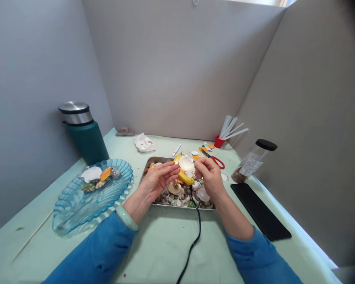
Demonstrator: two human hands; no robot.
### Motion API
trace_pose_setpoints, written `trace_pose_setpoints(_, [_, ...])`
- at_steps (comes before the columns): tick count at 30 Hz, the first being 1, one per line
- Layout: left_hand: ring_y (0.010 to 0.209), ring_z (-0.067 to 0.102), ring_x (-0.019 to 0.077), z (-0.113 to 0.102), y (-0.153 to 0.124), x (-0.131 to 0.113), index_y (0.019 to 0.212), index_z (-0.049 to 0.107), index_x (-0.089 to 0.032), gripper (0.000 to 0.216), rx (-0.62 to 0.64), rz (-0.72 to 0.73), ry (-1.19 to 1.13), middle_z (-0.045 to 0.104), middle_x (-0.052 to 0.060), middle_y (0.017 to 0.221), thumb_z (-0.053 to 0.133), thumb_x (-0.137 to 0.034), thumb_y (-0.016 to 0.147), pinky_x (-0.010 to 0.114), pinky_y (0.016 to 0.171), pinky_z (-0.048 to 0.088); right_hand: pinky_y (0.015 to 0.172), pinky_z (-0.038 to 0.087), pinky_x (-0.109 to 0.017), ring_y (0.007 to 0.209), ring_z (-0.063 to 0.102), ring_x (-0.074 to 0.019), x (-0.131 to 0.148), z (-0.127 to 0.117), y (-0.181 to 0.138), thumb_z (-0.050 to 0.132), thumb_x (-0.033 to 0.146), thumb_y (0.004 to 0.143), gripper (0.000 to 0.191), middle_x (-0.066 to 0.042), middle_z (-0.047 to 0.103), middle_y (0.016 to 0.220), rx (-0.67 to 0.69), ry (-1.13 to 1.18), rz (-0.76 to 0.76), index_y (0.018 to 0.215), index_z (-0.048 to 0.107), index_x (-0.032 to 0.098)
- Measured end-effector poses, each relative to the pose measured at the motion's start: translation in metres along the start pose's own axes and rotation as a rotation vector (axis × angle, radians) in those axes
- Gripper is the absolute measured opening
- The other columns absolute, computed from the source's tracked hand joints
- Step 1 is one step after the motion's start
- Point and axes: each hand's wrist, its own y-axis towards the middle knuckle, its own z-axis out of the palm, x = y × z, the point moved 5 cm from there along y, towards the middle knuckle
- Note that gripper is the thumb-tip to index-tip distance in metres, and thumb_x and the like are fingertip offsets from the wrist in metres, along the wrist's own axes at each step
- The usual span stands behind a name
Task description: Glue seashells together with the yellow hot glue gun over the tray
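Note:
A pale, round scallop shell (186, 163) is up between my hands, above a metal tray (177, 206) filled with mixed seashells. My right hand (209, 174) pinches at the shell's right edge with thumb and fingertips. On the other side, my left hand (159, 179) has its fingers stretched out, fingertips close to the shell's left edge; whether they touch it I cannot tell. Beneath the shell a yellow glue gun (185, 178) lies across the tray, partly covered by the shell and my left fingers. Its black cord (198, 225) runs toward me over the table.
At left stand a blue shell-shaped dish (91, 205) holding several shells and a green bottle (87, 140). Red-handled scissors (218, 161), a red cup (219, 142) of glue sticks, a black-lidded jar (251, 163) and a black phone-like slab (260, 212) are at right. Grey panels surround the table.

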Motion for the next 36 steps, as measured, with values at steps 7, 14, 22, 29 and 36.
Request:
trace_pose_setpoints(7, [0.082, 0.067, 0.0137, -0.006, 0.001, 0.004, 0.101, 0.062, -0.01, 0.024, 0.03, -0.028, -0.149, 0.069, 0.009, 0.092, 0.058, -0.006, 0.077, 0.027, 0.081, 0.054, 0.045, 0.03, -0.021, 0.044, 0.035, -0.0071, -0.002, -0.002, 0.001, 0.061, 0.038, 0.076, 0.023, 0.007, 0.041, 0.049, -0.03, -0.031, 0.011, 0.069, 0.051, 0.019])
trace_pose_setpoints(14, [0.085, 0.066, 0.0149, -0.006, 0.001, 0.002, 0.09, 0.064, -0.011, 0.016, -0.018, -0.003, -0.208, 0.069, 0.009, 0.091, 0.056, -0.006, 0.078, 0.031, 0.086, 0.052, 0.044, 0.03, -0.021, 0.044, 0.035, -0.0071, -0.001, -0.001, 0.001, 0.061, 0.037, 0.076, 0.022, 0.007, 0.041, 0.049, -0.021, -0.031, 0.007, 0.068, 0.05, 0.019])
trace_pose_setpoints(22, [0.078, 0.065, 0.0117, -0.003, 0.0, -0.001, 0.088, 0.063, -0.011, 0.02, -0.029, 0.065, -0.182, 0.068, 0.007, 0.085, 0.06, 0.0, 0.071, 0.026, 0.084, 0.053, 0.044, 0.03, -0.021, 0.043, 0.035, -0.0074, 0.001, 0.0, 0.0, 0.06, 0.039, 0.076, 0.024, 0.007, 0.041, 0.049, -0.013, -0.062, 0.011, 0.067, 0.05, 0.019])
trace_pose_setpoints(29, [0.049, 0.058, 0.0059, -0.003, 0.002, -0.001, 0.092, 0.062, -0.011, 0.022, -0.013, 0.082, 0.068, 0.067, 0.005, 0.078, 0.067, -0.012, 0.071, 0.022, 0.058, 0.054, 0.046, 0.03, -0.021, 0.045, 0.037, -0.0074, 0.003, 0.008, -0.003, 0.061, 0.037, 0.076, 0.022, 0.006, 0.042, 0.051, 0.125, -0.051, 0.028, 0.068, 0.051, 0.019])
trace_pose_setpoints(36, [0.054, 0.059, 0.0107, 0.019, -0.012, 0.003, 0.103, 0.064, -0.013, 0.04, 0.248, 0.014, 0.223, 0.066, 0.007, 0.081, 0.071, -0.018, 0.064, 0.028, 0.059, 0.052, 0.046, 0.031, -0.021, 0.047, 0.037, -0.0079, 0.005, 0.012, -0.006, 0.06, 0.04, 0.078, 0.024, 0.006, 0.043, 0.052, 0.183, -0.088, 0.029, 0.07, 0.052, 0.018])
